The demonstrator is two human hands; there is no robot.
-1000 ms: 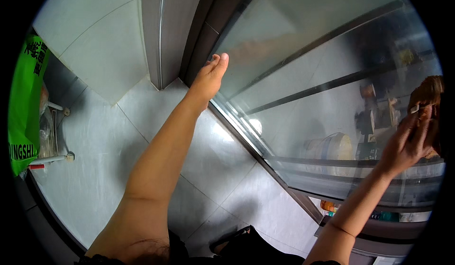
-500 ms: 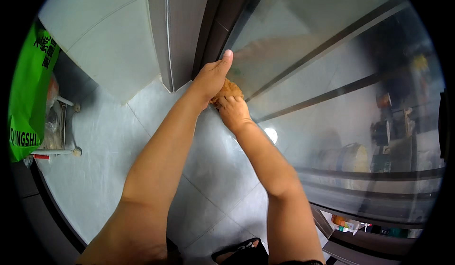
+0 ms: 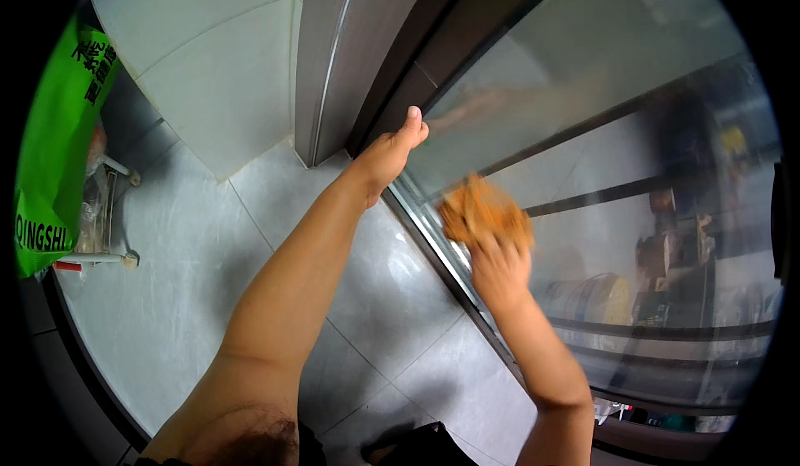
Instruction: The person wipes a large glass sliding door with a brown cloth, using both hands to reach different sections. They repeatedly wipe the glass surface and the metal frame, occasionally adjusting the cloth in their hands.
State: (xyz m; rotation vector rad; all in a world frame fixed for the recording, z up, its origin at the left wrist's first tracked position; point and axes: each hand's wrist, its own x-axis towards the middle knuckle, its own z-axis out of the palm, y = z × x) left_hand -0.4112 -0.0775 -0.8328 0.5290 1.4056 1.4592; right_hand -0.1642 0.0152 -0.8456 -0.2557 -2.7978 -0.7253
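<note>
My right hand (image 3: pixel 502 270) presses a crumpled orange-brown cloth (image 3: pixel 483 208) against the large glass door (image 3: pixel 575 141), near its lower metal edge. The fingers are bent over the cloth, slightly blurred by motion. My left hand (image 3: pixel 387 159) is at the edge of the same door, close to the dark frame (image 3: pixel 396 108). Its thumb points up and its other fingers curl round the edge, mostly out of sight. A faint reflection of an arm shows in the glass above the cloth.
Grey floor tiles (image 3: pixel 358 299) lie below my arms. At the left, a bright green bag (image 3: pixel 54 149) hangs by a white-legged rack (image 3: pixel 104 216). A pale tiled wall (image 3: pixel 200 74) meets a grey-brown panel (image 3: pixel 346 41). Blurred shelves with containers show through the glass.
My right hand has moved with the cloth away from my left hand, right and downward along the glass. The door stands at a different angle, its lower edge now showing.
</note>
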